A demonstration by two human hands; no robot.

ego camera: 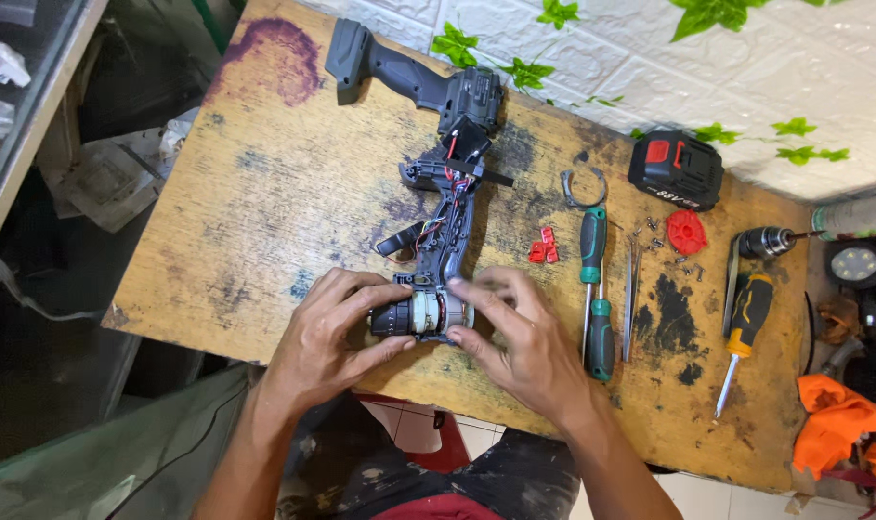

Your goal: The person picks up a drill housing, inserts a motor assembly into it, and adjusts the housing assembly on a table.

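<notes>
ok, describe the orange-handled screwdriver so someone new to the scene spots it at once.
Start at the worn wooden tabletop and go to its right end, past the person's right hand. There lies the orange-and-black-handled screwdriver, its tip pointing at the near edge. The two green-handled screwdrivers beside that hand are the only similar tools, and neither has any orange.

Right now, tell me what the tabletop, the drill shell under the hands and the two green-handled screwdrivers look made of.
Tabletop: seems plywood or board, yellowish, worn matt, with dark stains and a purple blotch.
Drill shell: looks like moulded dark grey plastic, matt; wires show inside.
Motor between the left hand and right hand: apparently metal, with a silvery sheen.
Screwdrivers: green and black handles, probably plastic or rubber; thin shiny shafts, likely steel.
</notes>
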